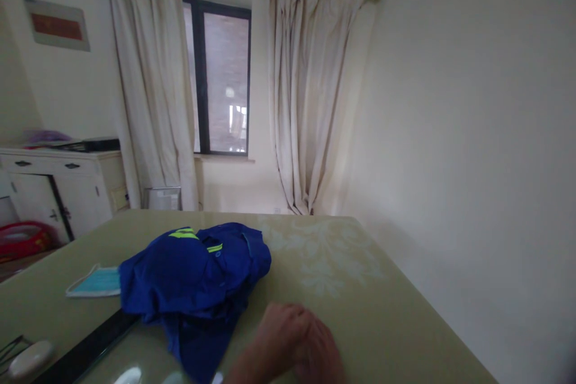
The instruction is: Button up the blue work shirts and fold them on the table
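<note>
My left hand (281,333) and my right hand (323,345) are pressed together low in the view, above the near part of the table. The fingers of both are curled in and a little blurred. Anything between them is hidden. To their left lies a crumpled blue garment (193,276) with bright yellow-green stripes, one part of it hanging toward the near edge. Neither hand touches it. A light blue face mask (99,282) with white ear loops lies beside the garment, partly under it.
The greenish table (378,324) carries a long black flat object (90,345), a white rounded object (31,360) and thin dark frames like glasses (13,348) at left. Beyond stand a white cabinet (85,192), a red basin (27,239), curtains (306,84) and a window (225,81).
</note>
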